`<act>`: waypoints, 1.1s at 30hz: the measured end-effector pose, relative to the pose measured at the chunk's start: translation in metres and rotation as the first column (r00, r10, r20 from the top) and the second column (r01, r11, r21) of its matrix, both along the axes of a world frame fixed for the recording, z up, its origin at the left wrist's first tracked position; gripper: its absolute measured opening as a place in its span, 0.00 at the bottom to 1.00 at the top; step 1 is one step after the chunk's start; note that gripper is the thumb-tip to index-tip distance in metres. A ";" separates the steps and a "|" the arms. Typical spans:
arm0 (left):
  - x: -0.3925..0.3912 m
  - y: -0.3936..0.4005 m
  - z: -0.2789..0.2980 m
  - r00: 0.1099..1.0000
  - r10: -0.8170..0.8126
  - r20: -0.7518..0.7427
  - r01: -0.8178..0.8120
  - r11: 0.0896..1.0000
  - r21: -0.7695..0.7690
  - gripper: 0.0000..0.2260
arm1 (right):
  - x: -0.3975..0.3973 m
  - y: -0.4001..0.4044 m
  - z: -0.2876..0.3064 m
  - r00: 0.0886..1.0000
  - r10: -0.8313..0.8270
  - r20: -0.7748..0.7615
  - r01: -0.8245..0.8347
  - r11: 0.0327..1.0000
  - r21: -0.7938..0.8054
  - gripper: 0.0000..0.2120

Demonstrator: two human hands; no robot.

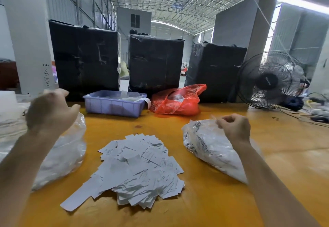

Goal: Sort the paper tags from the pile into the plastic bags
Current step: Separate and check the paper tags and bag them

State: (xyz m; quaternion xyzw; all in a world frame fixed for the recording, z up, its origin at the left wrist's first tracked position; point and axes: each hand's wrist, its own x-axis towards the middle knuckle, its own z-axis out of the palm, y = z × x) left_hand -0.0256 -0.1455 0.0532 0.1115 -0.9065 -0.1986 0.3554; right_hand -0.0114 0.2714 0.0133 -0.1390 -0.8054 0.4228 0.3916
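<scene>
Loose paper tags (140,169) look light and slippery, so pinch one by its edge while your right hand (234,128) pinches the right plastic bag (204,144) and your curled left hand (49,111) hangs over the left plastic bag (69,152), its hold unclear.

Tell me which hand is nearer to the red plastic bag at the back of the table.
Right. The right hand sits at the top of the right clear bag, just in front of the red plastic bag. The left hand is raised over the left clear bag, beyond the blue tray.
</scene>
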 end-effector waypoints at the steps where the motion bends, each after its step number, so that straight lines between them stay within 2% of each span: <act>1: 0.004 0.011 0.001 0.989 -0.099 -0.107 0.105 0.993 0.049 0.17 | 0.003 -0.008 0.009 0.991 0.120 -0.057 -0.127 0.980 -0.153 0.04; 3: 0.020 0.048 0.005 0.918 -0.329 -0.219 0.352 0.933 0.075 0.15 | 0.012 -0.031 0.026 0.908 0.391 -0.152 -0.417 0.809 -0.414 0.04; 4: 0.031 0.067 0.005 0.865 -0.461 -0.199 0.488 0.865 0.115 0.14 | 0.017 -0.043 0.031 0.843 0.512 -0.164 -0.522 0.708 -0.475 0.05; 6: 0.041 0.094 -0.002 0.726 -0.681 -0.098 0.661 0.652 0.371 0.16 | 0.023 -0.068 0.034 0.700 0.704 -0.116 -0.650 0.562 -0.512 0.09; 8: 0.045 0.115 -0.010 0.588 -0.809 -0.031 0.615 0.422 0.666 0.22 | 0.027 -0.094 0.029 0.587 0.807 -0.058 -0.711 0.480 -0.514 0.07; 9: 0.046 0.124 -0.015 0.531 -0.847 -0.010 0.542 0.331 0.773 0.24 | 0.028 -0.105 0.024 0.558 0.829 -0.039 -0.723 0.463 -0.512 0.06; 10: 0.046 0.129 -0.020 0.490 -0.872 0.002 0.488 0.277 0.828 0.26 | 0.029 -0.114 0.019 0.546 0.838 -0.019 -0.726 0.461 -0.509 0.05; 13: 0.042 0.131 -0.033 0.478 -0.878 0.013 0.426 0.245 0.871 0.22 | 0.027 -0.131 0.007 0.557 0.828 0.058 -0.703 0.507 -0.498 0.07; 15: 0.038 0.127 -0.039 0.520 -0.854 -0.006 0.397 0.235 0.887 0.18 | 0.026 -0.134 0.002 0.547 0.834 0.075 -0.684 0.496 -0.534 0.08; 19: 0.034 0.124 -0.046 0.569 -0.820 -0.050 0.357 0.192 0.914 0.18 | 0.023 -0.141 -0.007 0.537 0.840 0.080 -0.628 0.461 -0.626 0.10; 21: 0.030 0.124 -0.049 0.632 -0.773 -0.063 0.359 0.219 0.907 0.11 | 0.019 -0.142 -0.011 0.589 0.804 0.077 -0.613 0.507 -0.605 0.10; 23: 0.022 0.120 -0.053 0.717 -0.693 -0.078 0.362 0.274 0.891 0.06 | 0.012 -0.141 -0.019 0.714 0.689 0.128 -0.591 0.690 -0.418 0.09; 24: 0.019 0.117 -0.056 0.751 -0.655 -0.083 0.356 0.296 0.886 0.06 | 0.009 -0.140 -0.025 0.778 0.605 0.170 -0.559 0.790 -0.251 0.08; 25: 0.016 0.114 -0.058 0.777 -0.622 -0.091 0.349 0.307 0.885 0.06 | 0.006 -0.140 -0.031 0.818 0.533 0.217 -0.532 0.844 -0.065 0.07; 26: 0.014 0.111 -0.060 0.796 -0.597 -0.098 0.341 0.307 0.889 0.06 | 0.004 -0.141 -0.038 0.832 0.479 0.280 -0.523 0.846 0.105 0.07; 28: 0.012 0.108 -0.064 0.812 -0.573 -0.108 0.324 0.289 0.901 0.06 | 0.000 -0.147 -0.052 0.807 0.404 0.430 -0.555 0.768 0.319 0.12; 30: 0.010 0.107 -0.066 0.815 -0.569 -0.115 0.314 0.267 0.911 0.07 | -0.002 -0.153 -0.061 0.785 0.343 0.515 -0.573 0.716 0.398 0.15; 33: 0.010 0.107 -0.068 0.806 -0.581 -0.117 0.308 0.241 0.920 0.07 | -0.006 -0.154 -0.063 0.807 0.311 0.502 -0.540 0.734 0.413 0.14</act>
